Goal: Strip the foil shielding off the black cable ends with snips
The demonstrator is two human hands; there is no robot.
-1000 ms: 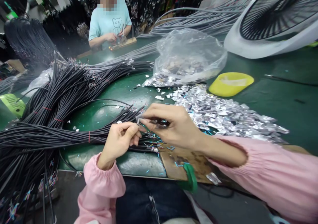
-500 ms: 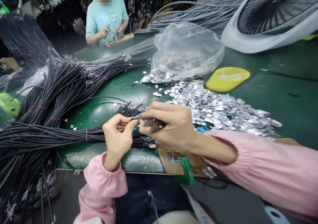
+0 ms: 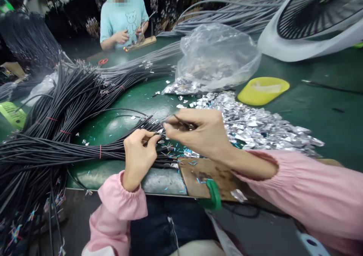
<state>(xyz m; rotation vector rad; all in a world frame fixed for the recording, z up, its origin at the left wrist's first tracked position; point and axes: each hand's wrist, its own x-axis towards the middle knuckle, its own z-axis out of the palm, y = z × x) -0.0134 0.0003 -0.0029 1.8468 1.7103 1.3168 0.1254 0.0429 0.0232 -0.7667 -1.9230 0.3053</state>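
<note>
My left hand [image 3: 139,155] is closed in a pinch on the end of a black cable [image 3: 147,139] from the big bundle of black cables [image 3: 56,135] that fans across the green table [image 3: 326,104]. My right hand [image 3: 202,133] is closed round a thin dark tool [image 3: 183,123] whose tip meets the cable end just above my left fingers. Under my right wrist lies a small brown board [image 3: 198,176] with a green clip [image 3: 214,195] at its near edge. Bits of coloured wire lie scattered around it.
A heap of silver foil scraps [image 3: 249,125] lies right of my hands, with a clear plastic bag [image 3: 218,55] and a yellow dish [image 3: 263,89] behind it. A fan [image 3: 312,25] stands far right. A person in a light blue shirt [image 3: 123,19] works opposite, beside grey cables [image 3: 227,17].
My right hand rose a little and drew the tool up and away from the cable end; my left hand shifted slightly right, still pinching the cable.
</note>
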